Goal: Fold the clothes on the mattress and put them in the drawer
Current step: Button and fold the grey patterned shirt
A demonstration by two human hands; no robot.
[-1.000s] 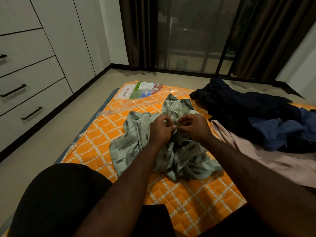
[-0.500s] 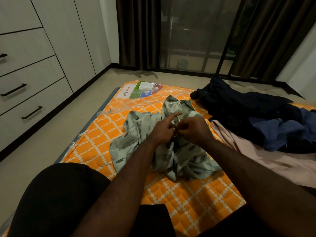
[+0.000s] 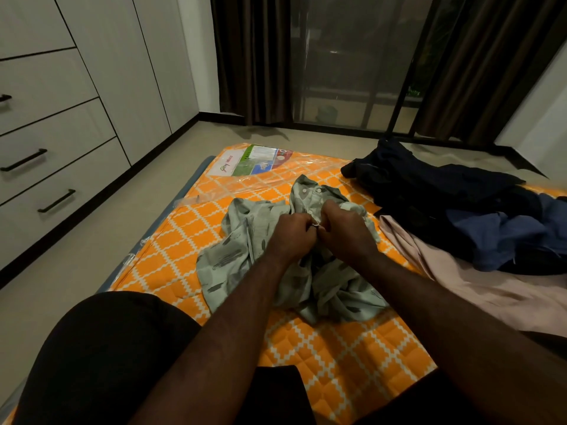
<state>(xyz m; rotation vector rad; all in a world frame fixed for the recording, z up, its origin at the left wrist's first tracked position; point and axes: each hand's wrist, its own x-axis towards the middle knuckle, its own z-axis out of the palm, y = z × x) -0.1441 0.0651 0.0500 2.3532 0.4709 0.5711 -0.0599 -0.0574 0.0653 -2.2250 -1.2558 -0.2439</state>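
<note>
A pale grey-green button-up shirt with dark brush-stroke marks (image 3: pixel 245 256) lies crumpled around the middle of the orange quilted mattress with a white lattice pattern (image 3: pixel 337 357). Its collar (image 3: pixel 310 187) is turned toward the far edge.

Both hands meet over the shirt's front. The left hand (image 3: pixel 291 233) has its fingers curled in, with thumb and forefinger pinching the cloth of the button strip. The right hand (image 3: pixel 345 231) is curled the same way and pinches the strip from the other side. The fingertips of the two hands touch around a small white button (image 3: pixel 316 224). Two more white buttons (image 3: pixel 304 190) show on the strip just below the collar.

Along the right edge of the mattress sits a heap of dark navy clothes (image 3: pixel 429 185), with a blue garment (image 3: pixel 497 234) lying on its near part. A pale pink garment (image 3: pixel 491 296) spreads from under them toward the near right corner, its edge just beside the shirt.

At the far left corner a printed label sheet (image 3: pixel 254 161) lies under the mattress's clear plastic wrap. Across a strip of floor from the left edge stands a white cabinet whose closed drawers with black bar handles (image 3: pixel 61 167) face the mattress.

Beyond the far edge, dark brown curtains (image 3: pixel 251 56) flank a glass door (image 3: pixel 346 62). The person's knee in black shorts (image 3: pixel 107 348) rests at the near left corner.
</note>
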